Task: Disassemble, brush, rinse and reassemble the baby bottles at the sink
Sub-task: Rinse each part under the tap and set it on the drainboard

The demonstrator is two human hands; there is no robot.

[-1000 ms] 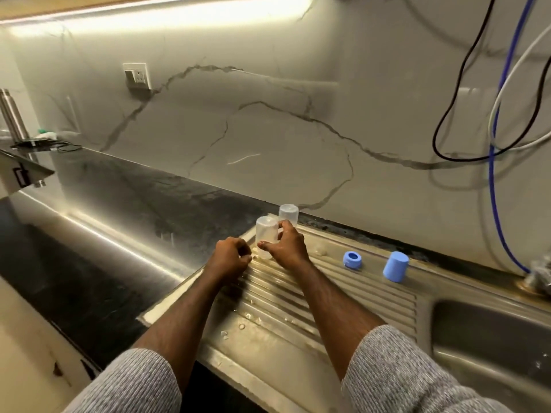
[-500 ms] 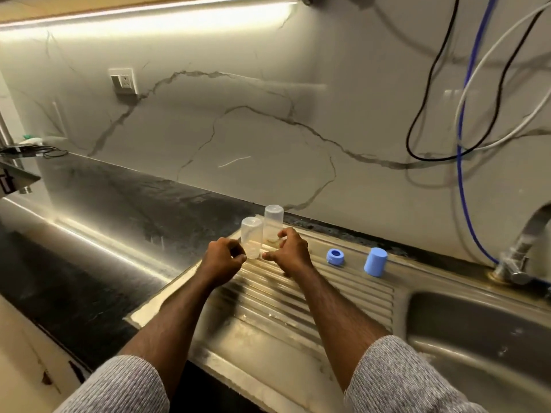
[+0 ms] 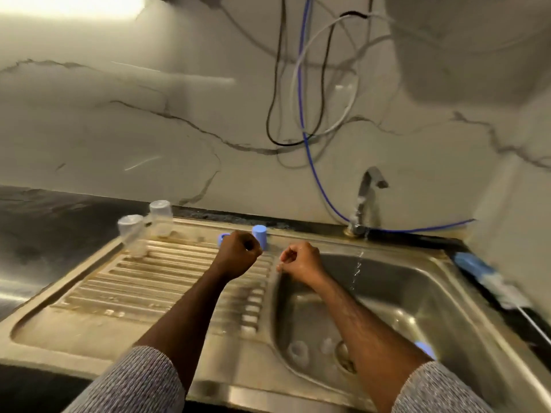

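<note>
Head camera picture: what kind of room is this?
Most likely a kitchen: a steel sink with a ribbed draining board, a dripping tap, and a dark counter against a marble wall.

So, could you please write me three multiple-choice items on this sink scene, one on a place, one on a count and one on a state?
1. Where do the two clear bottles stand?
A. in the basin
B. at the far left of the drainboard
C. on the dark counter

2. How many blue cables hang down the wall?
A. one
B. two
C. three

3. What is the tap doing?
A. it is off
B. it is letting out a thin stream
C. it is hidden

Answers:
1 B: both stand upside down on the drainboard, left of both hands.
2 A: a single blue cable runs down beside a black and a white one.
3 B: water falls from the tap into the basin, right of the right hand; the left hand is over the drainboard.
</note>
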